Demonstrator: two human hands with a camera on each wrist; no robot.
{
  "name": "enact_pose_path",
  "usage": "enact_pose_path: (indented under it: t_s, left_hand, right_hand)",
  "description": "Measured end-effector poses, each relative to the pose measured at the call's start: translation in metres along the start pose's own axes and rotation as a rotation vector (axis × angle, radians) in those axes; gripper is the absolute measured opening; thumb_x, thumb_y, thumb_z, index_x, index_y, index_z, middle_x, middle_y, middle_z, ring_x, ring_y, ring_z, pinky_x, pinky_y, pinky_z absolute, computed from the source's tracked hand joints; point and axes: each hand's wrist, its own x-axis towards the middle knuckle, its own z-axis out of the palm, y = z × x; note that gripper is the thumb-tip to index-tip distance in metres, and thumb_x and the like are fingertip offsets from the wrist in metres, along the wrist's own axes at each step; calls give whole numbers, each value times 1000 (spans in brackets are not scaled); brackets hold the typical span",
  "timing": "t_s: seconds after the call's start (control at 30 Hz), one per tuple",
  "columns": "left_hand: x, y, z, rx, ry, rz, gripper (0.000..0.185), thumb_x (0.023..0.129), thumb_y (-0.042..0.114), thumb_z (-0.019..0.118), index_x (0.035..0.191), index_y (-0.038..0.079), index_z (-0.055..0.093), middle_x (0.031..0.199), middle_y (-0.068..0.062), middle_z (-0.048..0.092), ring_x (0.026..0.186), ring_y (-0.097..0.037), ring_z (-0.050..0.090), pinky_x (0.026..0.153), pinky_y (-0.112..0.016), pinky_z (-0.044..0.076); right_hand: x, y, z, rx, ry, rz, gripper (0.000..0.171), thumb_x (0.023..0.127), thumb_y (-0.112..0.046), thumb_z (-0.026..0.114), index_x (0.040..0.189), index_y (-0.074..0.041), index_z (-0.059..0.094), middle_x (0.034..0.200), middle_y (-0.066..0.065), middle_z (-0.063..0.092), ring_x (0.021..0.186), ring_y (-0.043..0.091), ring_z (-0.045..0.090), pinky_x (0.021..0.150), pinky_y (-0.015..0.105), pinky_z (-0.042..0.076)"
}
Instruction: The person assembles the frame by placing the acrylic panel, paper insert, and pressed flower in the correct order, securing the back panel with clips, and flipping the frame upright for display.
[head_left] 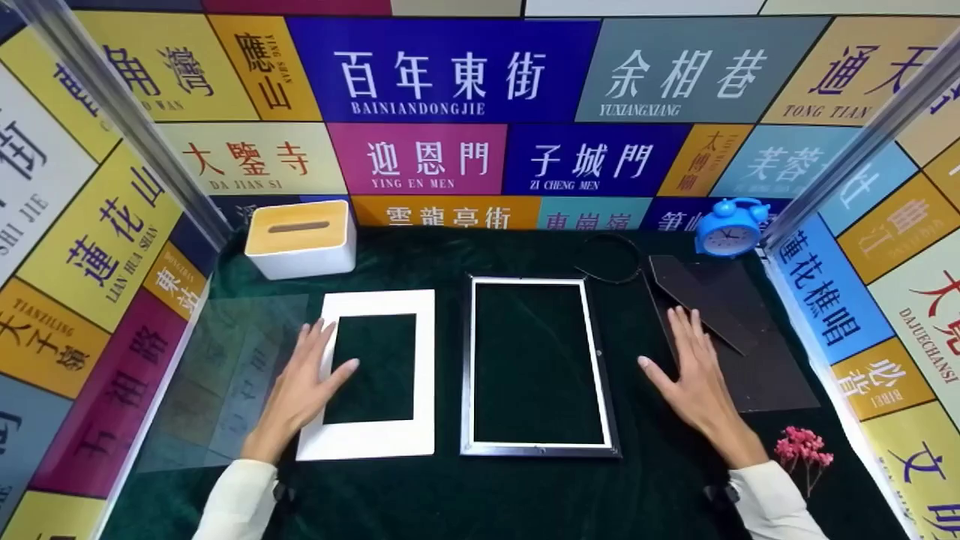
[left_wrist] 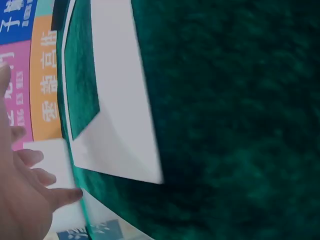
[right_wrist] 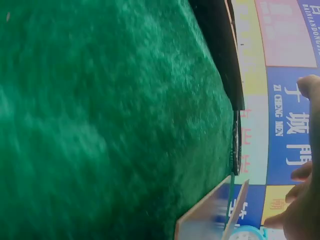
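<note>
A white mat board [head_left: 367, 439] with a rectangular window lies left of centre on the green cloth. My left hand [head_left: 315, 364] lies flat over its left border with straight fingers; actual contact is unclear. In the left wrist view the mat [left_wrist: 120, 100] is blurred and the left hand [left_wrist: 30, 190] is spread open. A thin dark picture frame [head_left: 540, 448] lies empty in the middle. My right hand [head_left: 682, 356] is spread flat just right of it, fingertips at the edge of a black backing board [head_left: 750, 360]. It holds nothing. The right wrist view shows fingers [right_wrist: 302, 205] at its edge.
A clear pane [head_left: 225, 375] lies left of the mat. A white tissue box [head_left: 300, 238] stands at the back left, a blue alarm clock [head_left: 726, 229] at the back right. A black loop [head_left: 611, 262] lies behind the frame. Pink flowers [head_left: 802, 446] lie near my right wrist. Printed walls enclose three sides.
</note>
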Motion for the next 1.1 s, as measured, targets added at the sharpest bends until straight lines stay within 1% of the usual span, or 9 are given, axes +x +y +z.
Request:
enact_pose_path:
  t_s: [0.17,0.27,0.4,0.57,0.7,0.8,0.97,1.03,1.1]
  left_hand:
    - [-5,-14,-5,-131,80,-25,84,109,52,67,174,13,32,180,-18,26,167,-44,20,127,-76,19]
    - [-9,-21,-9,-216,152,-26,75,110,41,69,171,9,38,176,-21,34,162,-47,32,127,-71,26]
    - [-16,-29,-16,-335,247,-26,65,112,30,68,168,7,44,173,-18,43,159,-41,40,128,-62,34]
    - [-27,-39,-28,-453,342,-88,61,112,31,67,166,10,48,168,-8,52,157,-28,45,128,-54,37]
    - [-33,-49,-36,-535,446,-157,54,112,26,68,161,8,55,160,-8,60,148,-17,52,125,-33,41]
    - [-35,-60,-42,-645,568,-159,45,110,14,68,152,-1,62,145,-9,70,133,-11,61,110,-19,48]
    - [-42,-76,-55,-875,754,-113,35,104,-4,69,136,-17,65,118,-5,80,105,-13,71,87,-18,59]
    - [-47,-82,-62,-895,785,-158,35,104,-3,71,135,-17,66,115,-2,81,104,-13,71,85,-18,60]
    - [-54,-87,-70,-830,786,-262,36,104,4,73,137,-11,68,114,5,80,107,-11,69,88,-15,57]
  right_hand:
    - [-1,-8,11,96,47,-25,84,102,-17,78,172,-6,34,181,14,26,167,44,18,130,70,21]
    - [-1,-12,18,126,79,-53,81,100,-13,80,169,-2,39,179,13,31,166,43,24,134,48,21]
    - [-3,-17,26,172,118,-93,79,96,-7,82,165,2,45,176,15,38,162,45,32,130,24,18]
    - [-5,-25,35,236,136,-129,77,94,-2,82,164,1,48,172,19,44,156,46,40,128,19,23]
    - [-7,-32,44,284,137,-133,76,93,3,81,163,1,50,167,21,48,146,41,52,120,16,36]
    - [-9,-41,50,319,150,-113,74,91,10,81,159,4,53,161,26,55,134,35,61,110,17,48]
    - [-10,-45,64,371,157,-65,68,87,19,80,151,10,59,146,33,62,119,38,68,92,21,59]
    - [-11,-41,69,384,147,-58,65,87,19,80,149,10,60,142,33,64,114,44,68,88,20,59]
    - [-11,-41,72,391,133,-48,63,87,19,80,146,12,61,140,32,64,111,43,68,85,19,59]
